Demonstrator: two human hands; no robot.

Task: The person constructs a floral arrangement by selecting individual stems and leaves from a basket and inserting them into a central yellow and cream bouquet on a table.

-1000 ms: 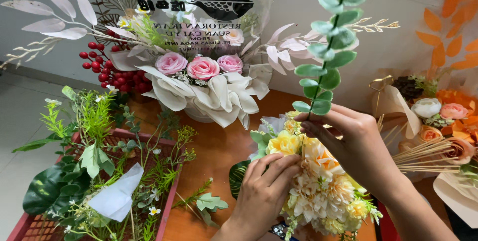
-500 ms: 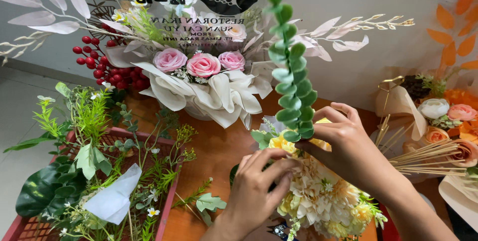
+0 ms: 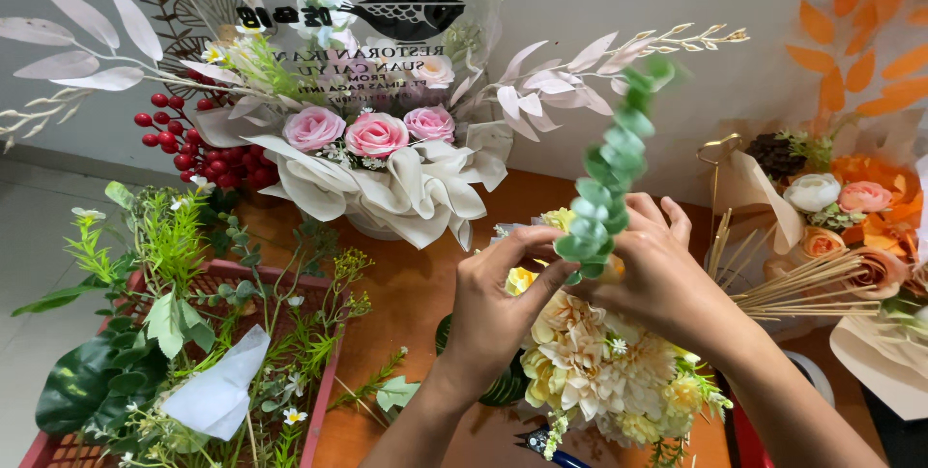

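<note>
My left hand (image 3: 500,306) and my right hand (image 3: 646,270) meet over a bouquet of cream and yellow artificial flowers (image 3: 599,371). Between their fingers rises a pale green eucalyptus sprig (image 3: 611,173), tilted up to the right, its lower end at the bouquet's top. The left thumb and fingers pinch the sprig's base; the right hand curls around it from behind and also steadies the bouquet. The bouquet's stems are hidden below my hands.
A pink rose arrangement (image 3: 375,134) with white leaves and red berries (image 3: 198,149) stands at the back. A red crate (image 3: 319,400) of green foliage sits left. An orange and peach flower arrangement (image 3: 841,217) with wooden sticks (image 3: 812,284) stands right. The table (image 3: 406,294) is orange-brown.
The eucalyptus sprig has come lower and tilted from leaning left to leaning right. My left hand has risen from the bouquet's side to the sprig's base.
</note>
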